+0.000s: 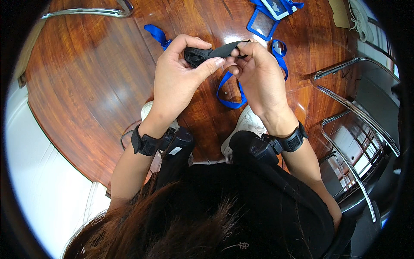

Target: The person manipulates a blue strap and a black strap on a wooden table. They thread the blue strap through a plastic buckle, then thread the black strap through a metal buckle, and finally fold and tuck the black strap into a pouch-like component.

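Brown hair [116,224] hangs closest to my remote view, below both hands. I see the left hand [179,80] curled around a rolled black strap [196,56]; just to its right, the right hand [265,75] pinches the strap's free end. Blue ribbon [230,104] lies beneath, between them.

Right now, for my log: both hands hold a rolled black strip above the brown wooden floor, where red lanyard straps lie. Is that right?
Not quite: the head view shows blue lanyard straps, not red, on the floor. The left hand and right hand do hold the rolled black strip.
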`<state>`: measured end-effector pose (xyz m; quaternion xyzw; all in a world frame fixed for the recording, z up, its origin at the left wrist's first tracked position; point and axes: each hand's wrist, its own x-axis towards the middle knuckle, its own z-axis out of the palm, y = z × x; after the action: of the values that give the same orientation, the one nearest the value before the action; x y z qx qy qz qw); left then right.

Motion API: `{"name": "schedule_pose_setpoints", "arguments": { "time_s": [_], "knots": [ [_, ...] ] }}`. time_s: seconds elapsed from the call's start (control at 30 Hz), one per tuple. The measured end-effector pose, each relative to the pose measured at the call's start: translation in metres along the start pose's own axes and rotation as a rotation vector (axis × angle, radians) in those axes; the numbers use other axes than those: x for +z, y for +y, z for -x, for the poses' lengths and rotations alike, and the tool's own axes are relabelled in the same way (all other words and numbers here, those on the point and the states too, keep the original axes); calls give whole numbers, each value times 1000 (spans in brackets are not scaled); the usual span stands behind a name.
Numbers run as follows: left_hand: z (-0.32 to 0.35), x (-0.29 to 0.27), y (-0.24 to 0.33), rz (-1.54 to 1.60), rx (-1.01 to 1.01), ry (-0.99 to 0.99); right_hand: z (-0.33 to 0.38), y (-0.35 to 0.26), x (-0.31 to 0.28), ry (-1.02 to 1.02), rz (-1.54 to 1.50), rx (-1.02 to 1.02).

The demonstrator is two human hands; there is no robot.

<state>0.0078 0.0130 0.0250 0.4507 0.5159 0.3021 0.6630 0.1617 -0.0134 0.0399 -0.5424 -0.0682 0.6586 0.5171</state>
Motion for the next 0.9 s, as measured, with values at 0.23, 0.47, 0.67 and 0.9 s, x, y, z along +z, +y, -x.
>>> {"name": "schedule_pose_setpoints", "arguments": {
  "time_s": [0.23,0.47,0.67,0.9],
  "knots": [
    [3,8,-7,-37,187,17,1,3,6,88,15,31],
    [3,7,-6,-42,257,-46,3,2,8,88,-67,165],
    [4,9,1,53,69,-50,4,3,8,97,-6,170],
    [2,11,-4,75,179,46,5,8,9,95,-39,267]
  ]
}}
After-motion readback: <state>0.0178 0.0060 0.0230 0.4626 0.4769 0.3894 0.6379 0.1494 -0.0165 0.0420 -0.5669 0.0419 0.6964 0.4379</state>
